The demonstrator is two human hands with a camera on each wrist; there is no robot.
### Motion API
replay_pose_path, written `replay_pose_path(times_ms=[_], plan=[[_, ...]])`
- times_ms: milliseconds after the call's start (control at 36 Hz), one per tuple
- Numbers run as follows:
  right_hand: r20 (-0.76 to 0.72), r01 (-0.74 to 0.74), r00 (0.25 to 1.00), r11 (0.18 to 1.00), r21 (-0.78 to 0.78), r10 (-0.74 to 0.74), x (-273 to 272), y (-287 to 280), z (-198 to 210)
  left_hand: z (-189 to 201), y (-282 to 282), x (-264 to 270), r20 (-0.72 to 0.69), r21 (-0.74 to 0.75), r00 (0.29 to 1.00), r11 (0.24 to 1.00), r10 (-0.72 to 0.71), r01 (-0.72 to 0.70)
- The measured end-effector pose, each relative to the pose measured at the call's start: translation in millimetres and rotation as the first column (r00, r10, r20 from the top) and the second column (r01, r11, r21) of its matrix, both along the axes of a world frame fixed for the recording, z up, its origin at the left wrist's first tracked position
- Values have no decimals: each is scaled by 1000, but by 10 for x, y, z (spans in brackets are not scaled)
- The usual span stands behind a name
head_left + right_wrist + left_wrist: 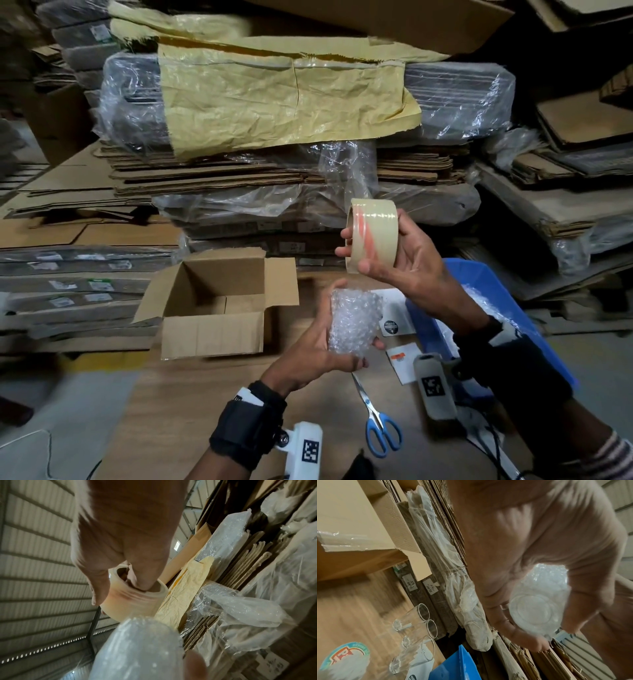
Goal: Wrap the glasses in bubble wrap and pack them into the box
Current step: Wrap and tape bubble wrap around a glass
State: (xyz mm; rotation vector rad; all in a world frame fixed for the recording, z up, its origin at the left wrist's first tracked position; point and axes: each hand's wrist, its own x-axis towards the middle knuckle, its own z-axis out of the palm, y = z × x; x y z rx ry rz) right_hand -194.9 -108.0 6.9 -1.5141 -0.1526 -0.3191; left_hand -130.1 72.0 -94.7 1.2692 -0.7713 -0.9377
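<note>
My left hand [325, 342] grips a glass wrapped in bubble wrap [354, 320], held upright over the table; in the left wrist view the glass's round base [534, 613] shows through the wrap. Just above it my right hand [394, 253] holds a roll of clear packing tape [371, 233], with fingers reaching into its core [145, 585]. The wrapped glass [137, 650] fills the bottom of the right wrist view. An open cardboard box [212, 308] stands to the left. Three bare glasses [414, 631] lie on the table.
Blue-handled scissors [376, 425] lie on the wooden table [205, 411] near me. A blue bin [486, 281] holding bubble wrap sits at the right, with paper labels [404, 363] beside it. Stacks of flattened cartons wrapped in plastic [301, 113] rise close behind.
</note>
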Motion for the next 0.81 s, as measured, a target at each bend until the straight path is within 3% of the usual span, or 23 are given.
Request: replay_pose_path(times_ms=[361,500,639,806], plan=[[-73,61,995,996,-72,-66,37,68,-346,3,34,76,-10,49,1000,999,11,-11],[-86,136,986,985,-110,-146,48,71,-532,-73,63,47,-41,83,998,995,-56,59],[-199,161,964,983,-88,-176,43,14,-753,-108,83,-16,-46,83,984,981,-174,178],[-238,241,931,956,-167,-276,-20,41,-904,-166,67,-69,-168,29,959,971,-230,238]])
